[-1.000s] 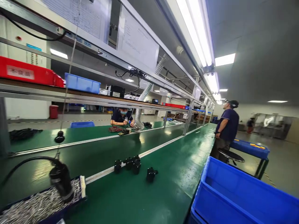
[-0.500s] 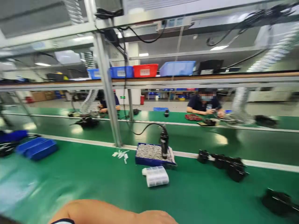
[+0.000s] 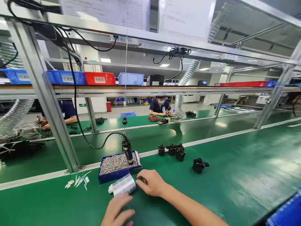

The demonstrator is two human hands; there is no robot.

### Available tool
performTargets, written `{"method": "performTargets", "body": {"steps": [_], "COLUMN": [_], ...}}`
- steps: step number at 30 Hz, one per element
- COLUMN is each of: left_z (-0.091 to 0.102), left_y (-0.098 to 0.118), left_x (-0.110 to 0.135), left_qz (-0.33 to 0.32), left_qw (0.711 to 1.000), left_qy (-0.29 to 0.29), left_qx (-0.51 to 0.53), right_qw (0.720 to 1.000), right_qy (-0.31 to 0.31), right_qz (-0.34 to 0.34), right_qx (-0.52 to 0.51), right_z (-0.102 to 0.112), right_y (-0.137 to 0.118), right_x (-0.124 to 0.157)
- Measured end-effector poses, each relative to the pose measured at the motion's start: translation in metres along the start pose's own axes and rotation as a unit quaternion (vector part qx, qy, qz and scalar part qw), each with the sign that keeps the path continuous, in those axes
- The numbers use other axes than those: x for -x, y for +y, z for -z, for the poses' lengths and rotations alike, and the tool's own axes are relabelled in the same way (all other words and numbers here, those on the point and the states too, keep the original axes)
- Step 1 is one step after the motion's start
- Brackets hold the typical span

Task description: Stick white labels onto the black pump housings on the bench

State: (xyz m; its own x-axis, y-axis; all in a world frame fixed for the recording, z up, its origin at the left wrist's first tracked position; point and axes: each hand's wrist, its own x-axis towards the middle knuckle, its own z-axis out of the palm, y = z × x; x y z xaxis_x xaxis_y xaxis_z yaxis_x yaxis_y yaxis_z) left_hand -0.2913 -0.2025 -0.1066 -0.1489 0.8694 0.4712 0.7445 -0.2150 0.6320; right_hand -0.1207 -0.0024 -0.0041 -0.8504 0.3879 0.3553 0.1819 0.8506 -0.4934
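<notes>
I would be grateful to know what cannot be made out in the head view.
In the head view:
Left hand: blurred, and cut off by the bottom edge.
White roll: any printing too small and blurred to read.
Metal parts: some hidden behind the black driver.
Blue bin: cut off by the right and bottom edges.

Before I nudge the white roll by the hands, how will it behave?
The white roll lies on its curved side, so it may roll on the smooth green bench. The blue tray close behind would probably stop it that way.
</notes>
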Motion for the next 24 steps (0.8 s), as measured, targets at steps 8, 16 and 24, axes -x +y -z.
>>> {"method": "performTargets", "body": {"steps": [8, 16, 24], "left_z": [0.045, 0.011, -0.014], "left_y": [0.015, 0.042, 0.035], "left_x": [-0.029, -0.057, -0.087], "left_qz": [0.169, 0.103, 0.156], "left_qw": [0.98, 0.986, 0.954], "left_qy": [0.102, 0.007, 0.0], "left_qx": [0.018, 0.13, 0.257], "right_qw": [0.984, 0.974, 0.963], "right_qy": [-0.019, -0.008, -0.066], "right_qz": [-0.051, -0.081, -0.111], "right_qx": [-0.167, -0.21, -0.237], "right_z": [-0.026, 0.003, 0.024], "right_y": [0.006, 0.017, 0.036], "right_x": [-0.002, 0.007, 0.013]}}
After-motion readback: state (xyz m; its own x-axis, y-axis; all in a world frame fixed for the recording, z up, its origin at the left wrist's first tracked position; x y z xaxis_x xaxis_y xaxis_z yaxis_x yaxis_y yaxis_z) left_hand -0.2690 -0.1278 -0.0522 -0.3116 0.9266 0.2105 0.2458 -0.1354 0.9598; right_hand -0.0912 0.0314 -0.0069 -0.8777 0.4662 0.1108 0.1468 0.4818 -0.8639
